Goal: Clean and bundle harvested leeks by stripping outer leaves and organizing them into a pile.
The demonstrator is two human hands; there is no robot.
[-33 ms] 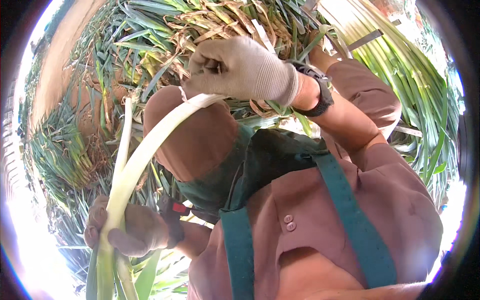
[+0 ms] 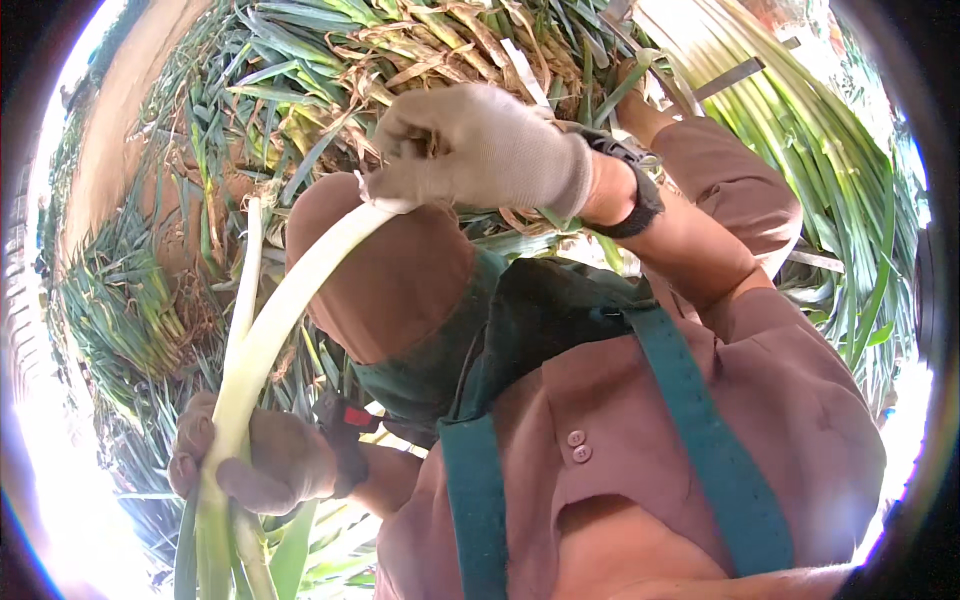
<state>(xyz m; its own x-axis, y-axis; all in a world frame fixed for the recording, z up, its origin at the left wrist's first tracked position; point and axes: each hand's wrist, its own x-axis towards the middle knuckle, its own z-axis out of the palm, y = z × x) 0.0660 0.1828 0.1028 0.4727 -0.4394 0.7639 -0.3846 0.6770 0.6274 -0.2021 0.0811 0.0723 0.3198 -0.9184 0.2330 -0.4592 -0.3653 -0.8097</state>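
My left hand, in a beige work glove, is closed round the lower part of a leek. A thinner leek lies alongside and passes through the same grip. Their green leaves run down out of view at the bottom edge. The thick white stalk curves up to the right across my knee. At its pale end, my gloved right hand is curled with fingers pressed on the stalk, covering the tip. A small pale shred shows at these fingertips.
Untrimmed leeks with dry brown leaves are heaped ahead. Another leek bunch lies at the left on brown soil. Pale-stemmed leeks lie in rows at the far right, near a flat metal bar. My bent knee is under the stalk.
My right hand has shifted slightly down and closed over the white end of the leek, which showed below it before. My left hand has stayed put.
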